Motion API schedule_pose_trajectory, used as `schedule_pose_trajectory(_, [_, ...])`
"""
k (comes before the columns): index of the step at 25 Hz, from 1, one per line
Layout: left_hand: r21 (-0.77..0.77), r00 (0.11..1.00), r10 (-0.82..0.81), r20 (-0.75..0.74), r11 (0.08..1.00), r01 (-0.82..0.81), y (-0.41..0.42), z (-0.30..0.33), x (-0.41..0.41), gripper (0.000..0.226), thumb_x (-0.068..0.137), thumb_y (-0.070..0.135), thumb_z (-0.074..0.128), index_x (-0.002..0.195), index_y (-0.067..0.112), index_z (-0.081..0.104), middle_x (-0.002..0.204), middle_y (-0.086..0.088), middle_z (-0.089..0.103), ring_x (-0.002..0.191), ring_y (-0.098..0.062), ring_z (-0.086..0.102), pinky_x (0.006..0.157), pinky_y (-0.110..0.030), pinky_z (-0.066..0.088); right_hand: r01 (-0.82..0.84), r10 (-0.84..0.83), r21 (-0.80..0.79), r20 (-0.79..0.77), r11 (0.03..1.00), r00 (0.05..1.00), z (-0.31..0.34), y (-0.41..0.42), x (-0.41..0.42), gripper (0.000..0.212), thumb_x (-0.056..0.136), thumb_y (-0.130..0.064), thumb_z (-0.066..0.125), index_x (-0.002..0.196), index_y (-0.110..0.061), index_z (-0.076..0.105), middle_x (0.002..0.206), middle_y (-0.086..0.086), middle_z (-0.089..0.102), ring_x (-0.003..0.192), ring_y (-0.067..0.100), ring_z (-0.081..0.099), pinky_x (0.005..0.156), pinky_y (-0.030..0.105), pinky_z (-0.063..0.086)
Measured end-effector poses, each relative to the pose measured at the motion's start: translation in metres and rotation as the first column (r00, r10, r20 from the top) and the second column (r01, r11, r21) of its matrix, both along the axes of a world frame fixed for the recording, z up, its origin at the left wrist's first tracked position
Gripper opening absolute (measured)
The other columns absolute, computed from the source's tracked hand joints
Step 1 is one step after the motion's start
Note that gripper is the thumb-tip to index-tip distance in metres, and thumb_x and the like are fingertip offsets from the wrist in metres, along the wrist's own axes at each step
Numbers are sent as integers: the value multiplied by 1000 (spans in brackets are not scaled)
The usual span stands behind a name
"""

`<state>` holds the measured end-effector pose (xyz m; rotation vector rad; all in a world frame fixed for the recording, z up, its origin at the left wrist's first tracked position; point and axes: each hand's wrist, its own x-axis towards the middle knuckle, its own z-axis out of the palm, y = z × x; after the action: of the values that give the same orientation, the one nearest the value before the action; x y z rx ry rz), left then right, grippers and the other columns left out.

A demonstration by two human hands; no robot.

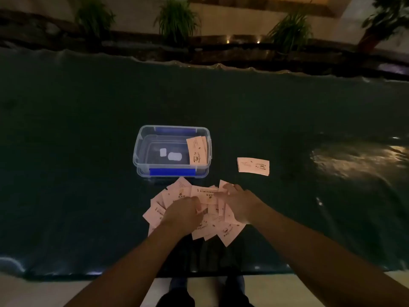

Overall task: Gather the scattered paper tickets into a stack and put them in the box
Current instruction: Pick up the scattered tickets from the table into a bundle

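Observation:
Several pale pink paper tickets [177, 193] lie fanned in a loose pile on the dark table, just in front of a clear plastic box [137, 151] with blue handles. My left hand [183, 212] rests on the left of the pile with its fingers curled onto a ticket. My right hand [238, 201] lies on the right of the pile, fingertips pinching the top ticket's edge. A small stack of tickets [197, 150] leans inside the box against its right wall. A separate ticket stack [253, 166] sits flat to the right of the box.
A dark cloth [88, 151] covers the wide table. Its near edge [66, 274] runs just above my feet. Potted plants [177, 21] stand beyond the far edge. Two white labels [171, 154] show on the box bottom.

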<state>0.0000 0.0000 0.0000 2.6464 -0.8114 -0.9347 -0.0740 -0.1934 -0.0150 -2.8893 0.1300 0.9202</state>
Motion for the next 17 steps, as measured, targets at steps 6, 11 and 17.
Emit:
schedule_pose_trajectory(6, [-6,998,36,45,999,-36,-8,-15,-2,29,100,36,59,127,25,61,129,0,61,117,-17,56,103,-36,49,-180,180,-89,-6,980,984,-15,-20,7,93,83,-10,80,160,-34,35,173,10,17,155,37,21,116,58,40])
schedule_pose_trajectory(11, [-10,981,-22,193,1000,24,-21,-34,11,53,93,44,67,141,29,51,150,1,48,137,-21,42,112,-43,40,-144,147,-77,36,987,988,-21,-40,-7,88,83,-9,82,158,-26,39,172,6,26,159,32,19,121,57,35])
schedule_pose_trajectory(17, [60,975,-104,196,994,93,-42,-52,29,66,88,41,71,147,28,44,153,1,48,140,-22,44,115,-47,38,-70,72,-38,41,997,997,-24,-56,-29,62,93,-18,75,149,-24,48,152,7,52,148,29,42,125,51,27])
